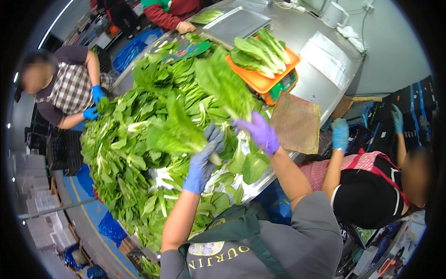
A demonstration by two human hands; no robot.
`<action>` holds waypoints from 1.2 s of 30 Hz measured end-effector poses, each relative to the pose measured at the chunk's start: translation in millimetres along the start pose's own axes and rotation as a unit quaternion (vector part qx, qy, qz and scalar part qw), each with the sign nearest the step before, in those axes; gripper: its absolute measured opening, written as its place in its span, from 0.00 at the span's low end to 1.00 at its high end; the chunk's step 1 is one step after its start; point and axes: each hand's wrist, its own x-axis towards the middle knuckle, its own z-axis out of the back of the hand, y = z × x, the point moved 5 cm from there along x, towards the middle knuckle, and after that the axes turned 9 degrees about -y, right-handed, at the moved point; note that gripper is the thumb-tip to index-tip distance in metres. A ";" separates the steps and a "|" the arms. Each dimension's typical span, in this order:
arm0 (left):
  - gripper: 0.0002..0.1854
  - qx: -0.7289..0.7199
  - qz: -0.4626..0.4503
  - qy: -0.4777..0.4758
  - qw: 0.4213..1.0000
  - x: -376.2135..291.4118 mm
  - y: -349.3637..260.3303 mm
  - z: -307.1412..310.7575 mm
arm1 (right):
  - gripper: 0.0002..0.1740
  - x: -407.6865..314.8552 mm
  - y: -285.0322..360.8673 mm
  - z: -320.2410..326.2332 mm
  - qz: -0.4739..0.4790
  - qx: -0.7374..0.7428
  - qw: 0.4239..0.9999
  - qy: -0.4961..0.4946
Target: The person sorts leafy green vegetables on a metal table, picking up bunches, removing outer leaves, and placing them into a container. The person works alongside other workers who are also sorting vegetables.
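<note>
My left hand [205,162], in a blue-grey glove, grips a leafy head of lettuce [177,129] by its pale stem end. In a purple glove, my right hand [259,132] holds a longer romaine-like lettuce [223,85] by its base, leaves pointing away from me. Both heads hang above a large heap of loose leafy greens [122,164] on a metal table. Just beyond my right hand, several romaine heads [259,54] lie on the orange tray of a digital scale [287,82]. A brown cloth-like square [296,122] lies beside that scale.
A co-worker's blue-gloved hands [94,104] touch the heap at left. Across the table rests another person's hand [185,27] near a metal tray [238,22]. At right, a person in a red apron stands by stacked black crates [393,115]. A white pitcher [335,14] stands far back.
</note>
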 end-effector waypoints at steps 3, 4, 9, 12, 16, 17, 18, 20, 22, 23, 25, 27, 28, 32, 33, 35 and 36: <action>0.34 0.048 -0.014 -0.022 0.999 -16.7 -16.4 7.0 | 0.23 67.8 43.3 57.5 0.134 -0.109 0.972 -0.159; 0.34 0.049 -0.020 -0.039 0.998 -22.3 -19.6 11.8 | 0.23 92.8 62.0 77.9 0.215 -0.189 0.932 -0.224; 0.34 0.042 -0.030 -0.072 0.996 -45.7 -29.4 40.0 | 0.27 203.9 91.2 147.3 0.329 -0.582 0.677 -0.308; 0.35 0.031 -0.024 -0.093 0.995 -48.9 -26.4 53.8 | 0.29 237.3 49.5 168.2 0.186 -0.713 0.638 -0.225; 0.36 0.011 -0.019 -0.100 0.995 -48.7 -23.0 62.9 | 0.32 242.2 18.2 171.8 0.153 -0.744 0.633 -0.149; 0.36 0.004 -0.018 -0.099 0.995 -49.3 -22.9 63.7 | 0.33 241.4 19.6 170.2 0.162 -0.733 0.642 -0.152; 0.38 0.018 -0.015 -0.099 0.995 -50.0 -22.8 63.9 | 0.35 240.2 21.9 168.9 0.157 -0.735 0.644 -0.145; 0.41 0.039 -0.001 -0.097 0.995 -51.5 -21.6 62.3 | 0.37 227.0 33.4 161.3 0.176 -0.720 0.647 -0.178; 0.42 0.048 0.000 -0.089 0.995 -50.8 -21.2 57.8 | 0.38 204.1 47.8 142.2 0.213 -0.676 0.664 -0.238; 0.42 0.045 -0.002 -0.080 0.996 -50.7 -20.2 54.2 | 0.37 191.3 51.4 127.2 0.220 -0.628 0.702 -0.254; 0.38 0.069 -0.016 -0.075 0.995 -48.7 -17.5 46.8 | 0.30 129.5 51.5 74.0 0.423 -0.443 0.768 -0.186; 0.35 0.072 -0.050 -0.069 0.994 -45.5 -16.1 39.5 | 0.26 72.2 14.3 19.8 0.214 -0.208 0.952 0.059; 0.32 0.064 -0.063 -0.089 0.992 -44.1 -15.3 38.6 | 0.24 36.4 -6.4 -16.8 0.112 -0.106 0.978 0.137; 0.30 0.043 -0.077 -0.100 0.991 -45.5 -9.2 32.0 | 0.31 -52.1 -38.3 -93.8 0.079 -0.195 0.931 0.297; 0.30 0.059 -0.046 -0.133 0.988 -46.5 -5.3 34.7 | 0.30 -62.3 -40.7 -97.5 0.100 -0.227 0.930 0.271; 0.30 0.076 -0.021 -0.135 0.988 -47.9 -0.7 34.6 | 0.27 -66.7 -48.1 -98.5 0.059 -0.209 0.948 0.234; 0.31 0.079 -0.080 -0.096 0.989 -44.1 -3.6 29.4 | 0.26 -67.2 -46.3 -96.1 0.075 -0.171 0.956 0.225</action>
